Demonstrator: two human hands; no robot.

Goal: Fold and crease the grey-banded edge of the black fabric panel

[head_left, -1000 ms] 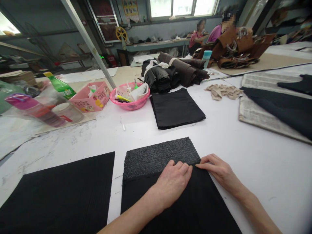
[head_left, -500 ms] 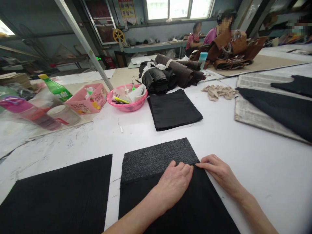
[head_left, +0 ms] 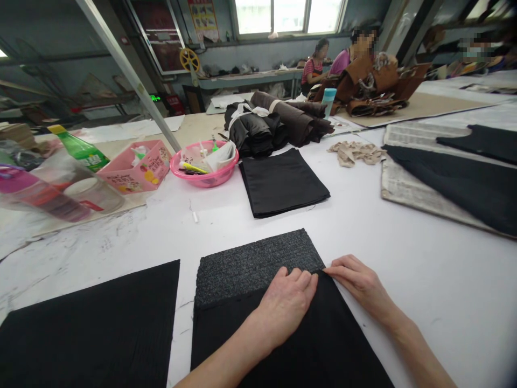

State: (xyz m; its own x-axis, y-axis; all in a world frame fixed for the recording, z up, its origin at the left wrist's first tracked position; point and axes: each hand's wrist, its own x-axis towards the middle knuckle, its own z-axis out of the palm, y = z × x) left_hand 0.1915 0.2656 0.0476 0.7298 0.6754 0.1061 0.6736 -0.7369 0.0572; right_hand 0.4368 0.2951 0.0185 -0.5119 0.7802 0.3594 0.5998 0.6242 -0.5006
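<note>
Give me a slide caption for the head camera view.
Both hands, left hand and right hand, press the fold line of a black fabric panel on a white table.

The grey panel (head_left: 258, 258) is coarse, ribbed, matt cloth, and the black sheet (head_left: 307, 345) over it is smoother matt cloth. The desk (head_left: 404, 258) is smooth and white; the pink basket (head_left: 202, 175) is glossy plastic.
</note>
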